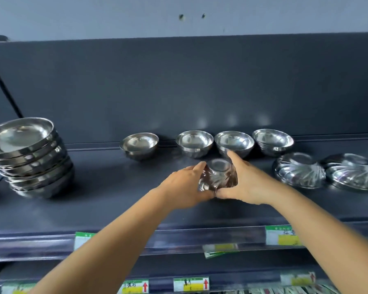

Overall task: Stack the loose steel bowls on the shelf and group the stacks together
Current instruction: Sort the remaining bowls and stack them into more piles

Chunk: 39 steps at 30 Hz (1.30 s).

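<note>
An upside-down fluted steel bowl (218, 175) sits mid-shelf, gripped from both sides by my left hand (184, 185) and my right hand (245, 181). Behind it stand several upright steel bowls in a row: one apart at the left (139, 145), then three close together (194, 143), (234, 142), (273, 141). Two more fluted bowls lie upside down at the right (299, 170), (351, 171). A tall leaning stack of larger steel bowls (30, 158) stands at the far left.
The dark shelf (106, 196) has a back panel (179, 88) close behind the bowl row. Price labels (282, 235) hang on the front rail, with more on the shelf below (190, 284).
</note>
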Motion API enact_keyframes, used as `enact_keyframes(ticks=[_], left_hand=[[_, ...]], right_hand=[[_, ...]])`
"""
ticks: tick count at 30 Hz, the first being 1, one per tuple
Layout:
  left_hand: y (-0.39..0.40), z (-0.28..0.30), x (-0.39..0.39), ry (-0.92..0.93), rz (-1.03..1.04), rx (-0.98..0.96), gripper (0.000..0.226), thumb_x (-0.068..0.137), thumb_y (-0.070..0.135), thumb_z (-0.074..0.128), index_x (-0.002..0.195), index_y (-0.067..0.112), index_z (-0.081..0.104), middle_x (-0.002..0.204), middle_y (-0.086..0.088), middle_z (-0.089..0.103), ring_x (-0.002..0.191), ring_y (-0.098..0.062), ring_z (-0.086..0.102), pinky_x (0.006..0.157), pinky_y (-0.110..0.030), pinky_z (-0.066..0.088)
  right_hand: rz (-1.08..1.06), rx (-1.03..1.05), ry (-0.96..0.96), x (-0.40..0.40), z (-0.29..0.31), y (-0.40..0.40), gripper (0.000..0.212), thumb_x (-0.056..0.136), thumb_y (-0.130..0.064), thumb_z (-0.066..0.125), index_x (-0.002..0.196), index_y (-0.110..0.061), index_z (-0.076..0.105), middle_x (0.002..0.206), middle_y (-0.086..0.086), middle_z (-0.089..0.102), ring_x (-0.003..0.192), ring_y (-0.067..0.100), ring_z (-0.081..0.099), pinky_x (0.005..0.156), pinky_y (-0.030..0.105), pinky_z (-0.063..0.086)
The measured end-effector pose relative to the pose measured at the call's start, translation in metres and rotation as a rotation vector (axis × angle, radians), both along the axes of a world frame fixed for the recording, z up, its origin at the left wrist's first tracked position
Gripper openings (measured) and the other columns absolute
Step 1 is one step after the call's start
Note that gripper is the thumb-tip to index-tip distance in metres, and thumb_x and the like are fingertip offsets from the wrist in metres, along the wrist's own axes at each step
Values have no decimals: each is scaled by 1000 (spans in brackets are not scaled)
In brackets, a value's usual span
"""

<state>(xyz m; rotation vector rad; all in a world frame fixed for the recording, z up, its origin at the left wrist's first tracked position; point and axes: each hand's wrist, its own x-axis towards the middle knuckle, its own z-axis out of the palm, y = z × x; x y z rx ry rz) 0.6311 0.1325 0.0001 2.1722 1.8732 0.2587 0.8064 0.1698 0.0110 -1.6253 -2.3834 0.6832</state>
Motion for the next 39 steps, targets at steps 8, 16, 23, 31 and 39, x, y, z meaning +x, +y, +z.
enact_keyframes(ticks=[8, 16, 23, 31, 39], left_hand=[[11, -11, 1, -182, 42, -11, 96, 80, 32, 73, 154, 21, 13, 148, -4, 41, 132, -20, 44, 102, -22, 35], [9, 15, -40, -275, 23, 159, 97, 77, 30, 77, 153, 27, 17, 136, -1, 44, 118, -11, 45, 89, -8, 26], [6, 35, -95, -266, 78, 455, 58, 99, 30, 47, 152, 19, 26, 133, -2, 51, 122, -18, 48, 93, -13, 29], [37, 45, -152, -280, 507, 548, 32, 100, 22, 28, 79, 12, 50, 89, -10, 54, 82, -30, 50, 65, -32, 36], [71, 43, -183, -444, 739, 263, 28, 90, 1, 37, 94, -10, 63, 96, -24, 69, 91, -40, 66, 79, -47, 58]], right_hand=[[-10, -1, 76, 3, -19, 14, 114, 59, -48, 82, 150, -30, 15, 150, -5, 34, 128, 19, 45, 85, 25, 38], [42, 25, 308, -25, 11, 20, 99, 57, -57, 79, 140, -34, 31, 125, -17, 54, 111, 8, 54, 91, 27, 46], [15, 29, 533, -86, 37, 40, 47, 86, -63, 44, 119, -31, 54, 115, -15, 57, 115, 11, 50, 96, 30, 37], [15, 51, 564, -167, 42, 63, 37, 97, -42, 31, 83, -13, 50, 79, 2, 50, 81, 24, 47, 74, 35, 39], [-164, 183, 113, -149, 30, 101, 48, 97, -26, 33, 144, -21, 35, 144, 3, 46, 135, 25, 33, 105, 42, 36]])
